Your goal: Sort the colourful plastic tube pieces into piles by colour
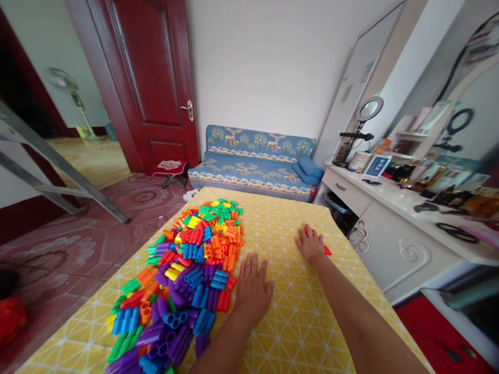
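A long heap of colourful plastic tube pieces (191, 278), in purple, blue, orange, red, green and yellow, covers the left part of the table. Beside its right edge my left hand (252, 291) lies flat on the yellow patterned tablecloth (288, 311), fingers stretched out and nothing held. Farther off to the right, my right hand (311, 244) rests palm down with its fingers spread. Under and beside it shows a red plastic piece (327, 250), mostly covered by the hand; its full shape is hidden.
A white dressing table (405, 208) with bottles and a ring light (369, 109) stands to the right. Behind the table is a blue sofa (257, 161). A red door (152, 78), a small stool (170, 169) and a metal ladder (89, 192) are on the left.
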A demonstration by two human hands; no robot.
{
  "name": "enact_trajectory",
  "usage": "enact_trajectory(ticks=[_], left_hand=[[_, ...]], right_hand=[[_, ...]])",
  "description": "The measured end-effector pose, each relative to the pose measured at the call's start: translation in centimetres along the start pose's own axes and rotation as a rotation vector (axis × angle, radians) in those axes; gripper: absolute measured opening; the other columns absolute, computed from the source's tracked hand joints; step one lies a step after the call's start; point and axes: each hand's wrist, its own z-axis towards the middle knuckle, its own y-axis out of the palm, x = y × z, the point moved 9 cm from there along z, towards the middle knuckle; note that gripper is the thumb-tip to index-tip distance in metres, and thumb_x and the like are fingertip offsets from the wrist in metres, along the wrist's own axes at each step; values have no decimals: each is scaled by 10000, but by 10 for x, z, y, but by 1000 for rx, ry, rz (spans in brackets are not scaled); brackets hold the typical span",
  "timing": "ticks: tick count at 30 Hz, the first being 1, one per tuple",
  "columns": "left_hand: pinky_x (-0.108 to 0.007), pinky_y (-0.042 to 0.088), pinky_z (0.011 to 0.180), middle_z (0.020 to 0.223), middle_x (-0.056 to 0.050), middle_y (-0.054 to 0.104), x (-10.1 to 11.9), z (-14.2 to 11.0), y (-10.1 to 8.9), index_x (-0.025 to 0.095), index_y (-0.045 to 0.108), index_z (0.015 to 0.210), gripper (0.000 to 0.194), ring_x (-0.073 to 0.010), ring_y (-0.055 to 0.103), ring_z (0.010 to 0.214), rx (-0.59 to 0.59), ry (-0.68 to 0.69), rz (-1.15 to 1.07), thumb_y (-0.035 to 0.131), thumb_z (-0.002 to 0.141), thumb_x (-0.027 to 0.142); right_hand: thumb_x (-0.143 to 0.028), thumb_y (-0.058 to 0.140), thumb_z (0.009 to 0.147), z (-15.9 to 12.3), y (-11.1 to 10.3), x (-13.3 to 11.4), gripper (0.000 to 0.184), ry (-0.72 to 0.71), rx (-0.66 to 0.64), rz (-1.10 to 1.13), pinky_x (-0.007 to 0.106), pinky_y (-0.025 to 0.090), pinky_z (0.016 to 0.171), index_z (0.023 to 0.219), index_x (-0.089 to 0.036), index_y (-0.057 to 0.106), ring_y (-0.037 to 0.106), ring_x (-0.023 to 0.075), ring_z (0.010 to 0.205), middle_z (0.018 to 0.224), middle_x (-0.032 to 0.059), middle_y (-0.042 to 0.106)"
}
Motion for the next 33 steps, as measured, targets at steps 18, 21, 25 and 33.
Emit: enact_trajectory(ticks=[18, 21, 25, 33], left_hand=[[-547, 104, 1166, 1561, -185, 180, -2, -4, -4, 60, 304, 1473, 827, -360, 90, 1457, -219, -86, 10, 577, 756, 371], [-550, 225, 1134, 1525, -200, 293, 3, -14, -15, 91, 436, 1413, 804, -398, 221, 1421, -267, -106, -33, 661, 667, 292], [-448, 431, 1018, 1219, -126, 664, 26, -21, -62, 216, 656, 1209, 481, -326, 595, 1156, -212, 14, -201, 626, 738, 306], [-376, 416, 1047, 1247, -75, 656, -102, -17, -252, 201, 643, 1214, 441, -250, 598, 1165, 306, -114, 9, 485, 864, 418]], right_hand=[[-381, 371, 941, -104, 46, -138, 487, -238, -66, 140, 541, 152, 1123, 1379, -194, 468, 247, 286, 1424, 1517, 138, 343], [-375, 379, 941, -106, 43, -141, 500, -234, -43, 91, 534, 152, 1124, 1391, -170, 453, 240, 288, 1425, 1520, 147, 334], [-381, 340, 959, -109, 42, -143, 519, -251, -41, 30, 529, 164, 1122, 1410, -140, 427, 235, 289, 1426, 1529, 150, 314], [-395, 339, 952, -108, 35, -142, 503, -203, -35, 94, 516, 175, 1132, 1363, -148, 491, 280, 285, 1406, 1494, 121, 389]])
